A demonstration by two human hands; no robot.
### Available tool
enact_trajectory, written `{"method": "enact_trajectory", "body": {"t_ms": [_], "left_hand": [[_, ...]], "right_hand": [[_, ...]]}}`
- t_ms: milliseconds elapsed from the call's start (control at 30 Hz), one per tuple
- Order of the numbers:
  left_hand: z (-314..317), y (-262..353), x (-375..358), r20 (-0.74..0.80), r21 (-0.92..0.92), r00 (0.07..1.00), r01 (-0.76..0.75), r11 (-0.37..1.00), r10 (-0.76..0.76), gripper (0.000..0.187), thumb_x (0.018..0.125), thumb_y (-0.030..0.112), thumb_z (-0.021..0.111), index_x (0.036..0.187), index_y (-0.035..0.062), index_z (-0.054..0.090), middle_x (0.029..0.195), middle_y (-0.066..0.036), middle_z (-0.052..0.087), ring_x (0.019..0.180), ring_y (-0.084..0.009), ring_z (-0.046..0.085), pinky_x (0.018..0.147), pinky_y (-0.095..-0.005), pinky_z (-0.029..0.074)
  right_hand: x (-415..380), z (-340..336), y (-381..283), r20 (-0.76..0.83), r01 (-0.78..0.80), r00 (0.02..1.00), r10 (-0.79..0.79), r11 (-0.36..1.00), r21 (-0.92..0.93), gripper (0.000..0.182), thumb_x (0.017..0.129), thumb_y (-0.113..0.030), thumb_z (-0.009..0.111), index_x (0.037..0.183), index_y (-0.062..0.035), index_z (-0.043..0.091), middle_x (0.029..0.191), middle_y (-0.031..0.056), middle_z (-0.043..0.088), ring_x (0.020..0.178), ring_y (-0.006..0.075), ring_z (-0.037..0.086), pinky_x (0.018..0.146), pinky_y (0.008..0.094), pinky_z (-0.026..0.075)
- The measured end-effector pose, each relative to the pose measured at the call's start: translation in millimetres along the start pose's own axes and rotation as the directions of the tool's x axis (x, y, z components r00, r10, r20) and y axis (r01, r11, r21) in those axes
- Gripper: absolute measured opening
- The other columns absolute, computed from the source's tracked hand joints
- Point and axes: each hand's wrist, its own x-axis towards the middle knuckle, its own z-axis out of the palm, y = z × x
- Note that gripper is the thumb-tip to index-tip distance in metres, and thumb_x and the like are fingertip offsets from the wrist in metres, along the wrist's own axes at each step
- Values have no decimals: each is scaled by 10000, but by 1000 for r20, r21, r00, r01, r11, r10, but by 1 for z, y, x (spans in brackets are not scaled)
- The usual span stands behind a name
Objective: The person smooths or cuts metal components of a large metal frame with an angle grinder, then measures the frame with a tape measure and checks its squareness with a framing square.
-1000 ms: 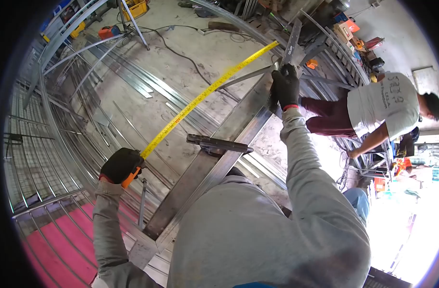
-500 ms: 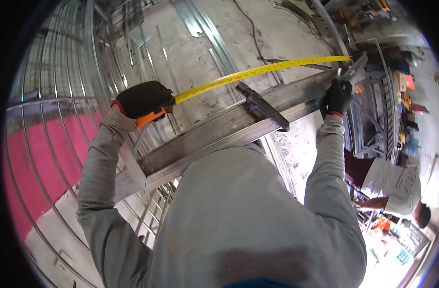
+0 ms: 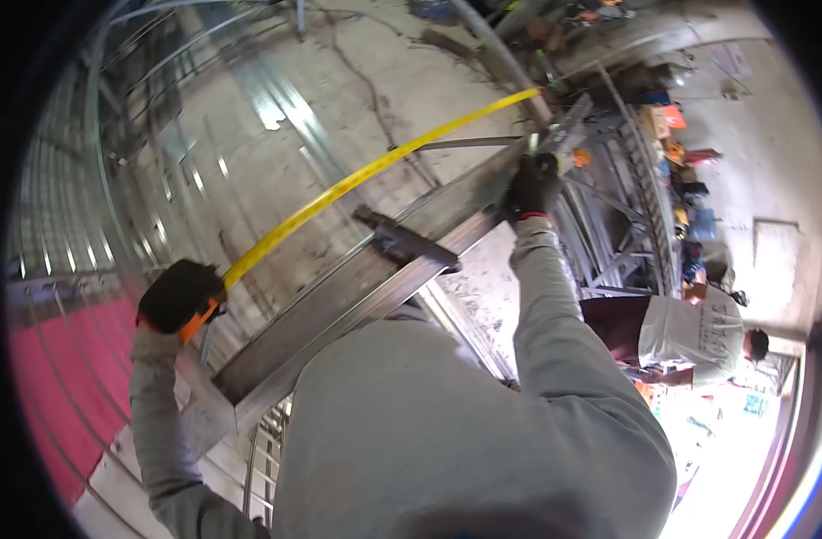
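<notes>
My left hand (image 3: 170,295), in a black glove, is closed around an orange-cased tape measure (image 3: 196,323) at the lower left. Its yellow blade (image 3: 339,186) is pulled far out and arches up over the floor to the upper right, beyond my right hand. My right hand (image 3: 531,187), gloved in black, is closed at the far end of a long metal beam (image 3: 317,325). A flat grey metal tool (image 3: 574,121) with a pointed end sticks out from that fist; its exact kind is unclear. Across the middle of the beam lies a dark metal bar-shaped piece (image 3: 406,241).
Metal strips (image 3: 285,103) and a dark cable (image 3: 366,81) lie on the concrete floor. Barred metalwork (image 3: 61,350) stands at left before a pink wall. At right, another person (image 3: 694,332) bends near metal frames (image 3: 622,216) and assorted items along the wall.
The view has swung, so both hands, the beam and the tape appear further left. The tape blade stays drawn out, and both hands keep their grip.
</notes>
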Motion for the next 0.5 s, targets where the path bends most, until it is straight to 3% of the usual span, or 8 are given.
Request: {"method": "enact_trajectory", "body": {"t_ms": [33, 100, 167, 300, 367, 400, 433, 500], "left_hand": [[1, -2, -2, 63, 56, 998, 28, 998, -32, 286, 766, 3, 863, 1005, 82, 728, 864, -52, 689, 765, -208, 686, 622, -314, 541], [10, -10, -6, 41, 29, 999, -13, 1000, 12, 311, 763, 0, 877, 1027, 76, 733, 864, -42, 667, 748, -198, 679, 623, -306, 542], [6, -2, -6, -22, -100, 997, 76, 992, -78, 333, 754, 6, 882, 1047, 72, 737, 870, -48, 675, 750, -190, 689, 638, -306, 554], [0, -8, -4, 11, -117, 998, 62, 991, -62, 309, 785, 31, 871, 1061, 63, 736, 886, -63, 696, 765, -183, 702, 651, -303, 565], [3, -25, -14, 229, -235, 943, 293, 927, -240, 294, 805, 62, 860, 1074, 53, 741, 906, -77, 722, 766, -194, 711, 650, -309, 571], [0, -20, -13, 158, -114, 974, 180, 977, -161, 295, 795, 88, 866, 1067, 66, 753, 913, -82, 731, 762, -216, 714, 654, -329, 572], [-4, -15, -12, 86, 24, 993, 78, 997, -79, 296, 786, 114, 872, 1060, 80, 766, 919, -87, 740, 757, -239, 717, 659, -349, 573], [-15, -25, -28, -44, -40, 999, 4, 999, -5, 228, 794, 83, 801, 1021, 93, 779, 910, -102, 729, 879, -311, 711, 718, -419, 572]], "right_hand": [[4, 9, 15, -53, 131, 990, -132, 991, -27, 430, 832, -434, 749, 1117, -117, 689, 1041, 188, 765, 1008, 420, 736, 876, 506, 554], [-9, -6, -14, -27, -40, 999, 41, 999, 34, 409, 824, -423, 747, 1083, -111, 692, 1011, 180, 762, 967, 408, 736, 867, 494, 554], [-11, -12, -19, -19, -51, 998, 52, 997, 50, 402, 822, -421, 746, 1075, -113, 694, 998, 172, 761, 954, 401, 735, 863, 487, 554], [-10, -7, -17, 29, -108, 994, 106, 990, 96, 400, 822, -425, 736, 1075, -117, 697, 984, 161, 759, 947, 393, 735, 862, 488, 557], [-3, -3, -9, 16, -89, 996, 88, 994, 68, 399, 835, -428, 736, 1091, -125, 695, 989, 172, 758, 951, 398, 735, 860, 499, 556], [1, 4, -1, 10, -67, 998, 67, 997, 41, 397, 847, -431, 736, 1107, -133, 694, 995, 183, 756, 955, 402, 734, 858, 511, 556], [25, 25, 62, 49, 631, 717, -696, 617, -471, 302, 916, -350, 705, 1149, -158, 691, 1088, 189, 743, 1013, 404, 727, 859, 516, 566], [31, 23, 67, 136, 648, 729, -670, 612, -453, 312, 951, -361, 681, 1166, -137, 692, 1157, 196, 738, 1083, 415, 710, 896, 518, 563]]}}
